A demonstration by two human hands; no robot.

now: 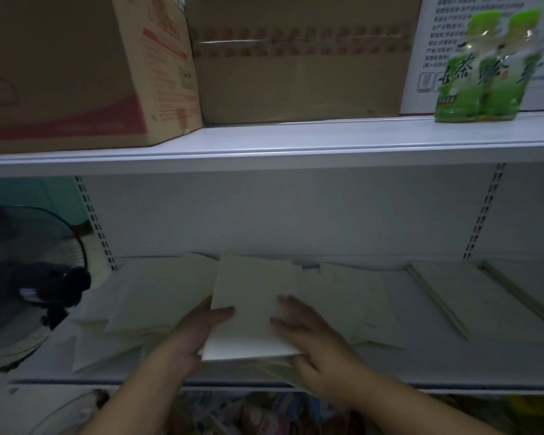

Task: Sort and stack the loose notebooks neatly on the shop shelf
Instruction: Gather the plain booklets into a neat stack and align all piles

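On the shop shelf [421,368] | pale notebook [252,309] atop loose pile [157,296] | left hand [198,334] pinches its edge | right hand [321,346] flat on cover | likely light, floppy; hold both side edges.

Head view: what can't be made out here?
All in the head view:
Fingers of the left hand: hidden under the held notebook.
Whether the right hand grips or only presses: its underside is hidden.
Whether the held notebook is one or several: edge blurred, dim light.
Label on the green bottles: smeared by motion blur.
Rest of the fan: cut off by the left edge.
The goods at the bottom edge: dark, blurred.
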